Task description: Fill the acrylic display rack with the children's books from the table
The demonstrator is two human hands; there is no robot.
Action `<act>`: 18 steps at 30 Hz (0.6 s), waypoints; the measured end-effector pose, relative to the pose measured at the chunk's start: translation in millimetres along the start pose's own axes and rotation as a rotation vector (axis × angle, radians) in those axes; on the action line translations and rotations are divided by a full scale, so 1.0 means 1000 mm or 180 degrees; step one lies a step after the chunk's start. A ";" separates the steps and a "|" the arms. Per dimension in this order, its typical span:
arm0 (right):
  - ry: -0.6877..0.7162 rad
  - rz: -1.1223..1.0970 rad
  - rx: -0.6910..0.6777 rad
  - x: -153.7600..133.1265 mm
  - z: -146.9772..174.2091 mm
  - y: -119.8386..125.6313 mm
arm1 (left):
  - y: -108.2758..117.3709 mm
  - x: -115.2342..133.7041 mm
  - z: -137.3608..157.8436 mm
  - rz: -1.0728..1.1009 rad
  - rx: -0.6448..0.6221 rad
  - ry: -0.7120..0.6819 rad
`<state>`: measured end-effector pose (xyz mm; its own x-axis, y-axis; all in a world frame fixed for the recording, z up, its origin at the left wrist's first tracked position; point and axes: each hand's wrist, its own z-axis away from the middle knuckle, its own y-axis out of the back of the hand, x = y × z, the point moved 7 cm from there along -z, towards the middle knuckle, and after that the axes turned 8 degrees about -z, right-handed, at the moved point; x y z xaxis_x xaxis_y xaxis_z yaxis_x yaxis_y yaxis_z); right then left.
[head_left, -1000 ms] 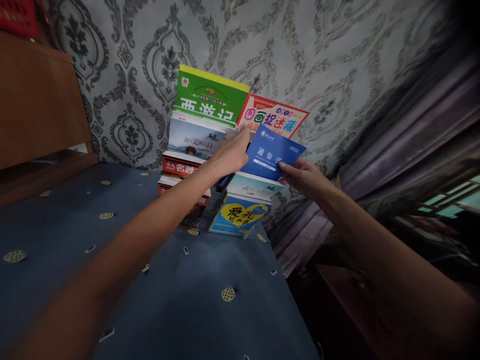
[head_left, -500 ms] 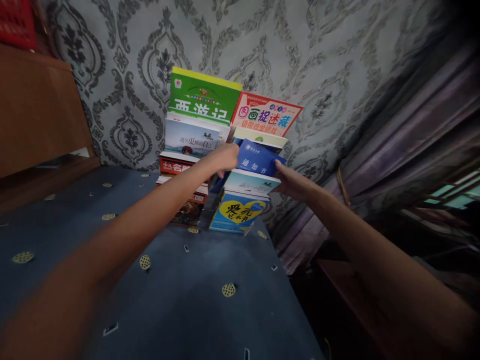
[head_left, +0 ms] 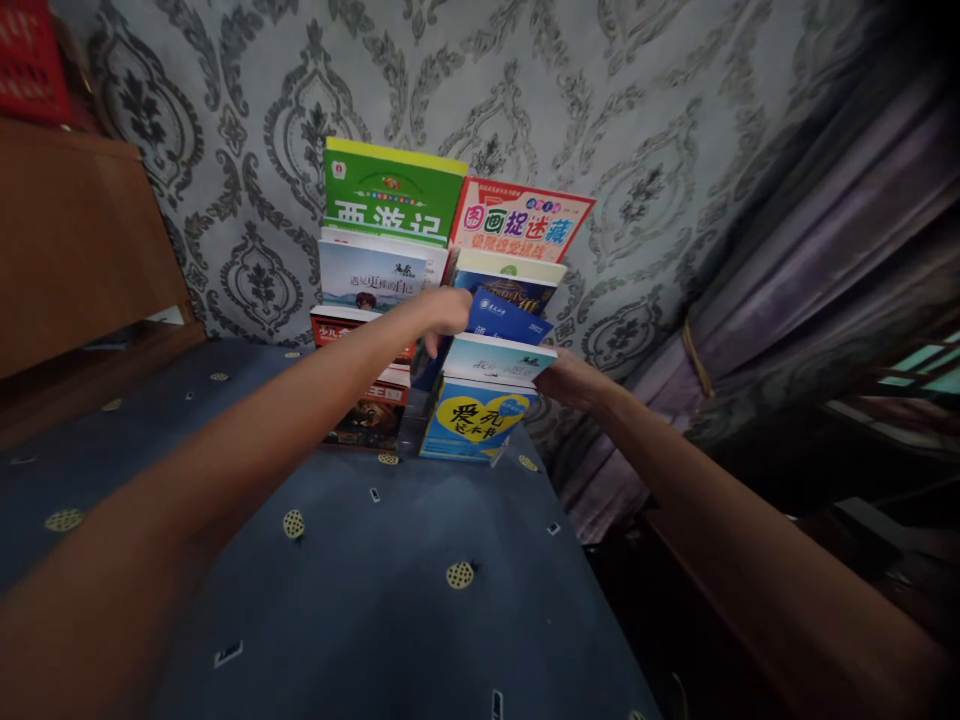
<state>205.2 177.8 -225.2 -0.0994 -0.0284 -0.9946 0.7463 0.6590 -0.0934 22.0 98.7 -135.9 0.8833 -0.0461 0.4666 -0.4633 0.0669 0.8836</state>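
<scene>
A thin blue booklet with white lettering stands partly sunk between upright books in the right-hand row. My left hand is closed at its left edge. Low on its right side is my right hand, with the fingertips partly hidden behind a pale teal book. In front of that book stands a blue and yellow book. Behind the booklet are a dark blue book and a red-edged picture book.
The left row holds a green book, a pale blue book and a dark-covered book. Patterned wallpaper rises behind. A wooden cabinet stands left; a tied purple curtain hangs right. Blue cloth covers the surface.
The blue booklet has sunk lower between the books, so its large lettering is mostly covered. My right hand has moved down with it, and the dark blue book behind shows more.
</scene>
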 end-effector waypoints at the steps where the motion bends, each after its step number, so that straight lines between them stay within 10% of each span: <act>1: 0.0067 0.0061 0.0039 -0.002 -0.001 0.003 | 0.002 0.000 0.001 -0.0048 0.0059 0.0036; 18: 0.0235 0.0730 0.0054 -0.006 0.009 0.006 | 0.004 -0.004 0.012 -0.0190 0.0226 0.0079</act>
<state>216.7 175.2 -220.0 0.0267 0.1760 -0.9840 0.7658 0.6291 0.1332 15.8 87.3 -133.9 0.9105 -0.0230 0.4128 -0.4131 -0.0060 0.9107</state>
